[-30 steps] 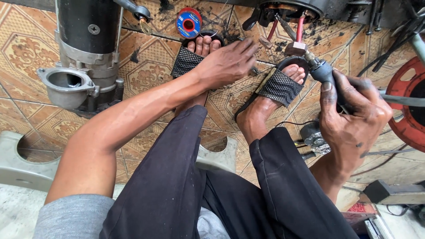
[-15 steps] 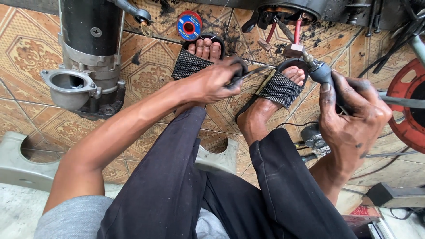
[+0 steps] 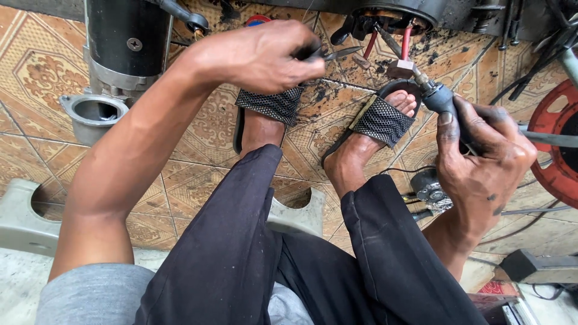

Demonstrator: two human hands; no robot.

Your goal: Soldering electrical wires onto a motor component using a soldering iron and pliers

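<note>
The left hand (image 3: 265,57) is clenched on small pliers (image 3: 328,54) above the tiled floor (image 3: 192,138); the right hand (image 3: 481,156) grips a soldering iron (image 3: 436,96) just beside bare toes (image 3: 406,102); a slip could burn them, I judge.

Left hand (image 3: 262,54) gripping pliers (image 3: 337,54), right hand (image 3: 481,150) holding soldering iron (image 3: 436,96)

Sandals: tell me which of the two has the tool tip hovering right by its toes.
The sandal on the person's right foot. The soldering tool in the right hand ends beside its toes; the other sandal sits under the left hand.
</note>
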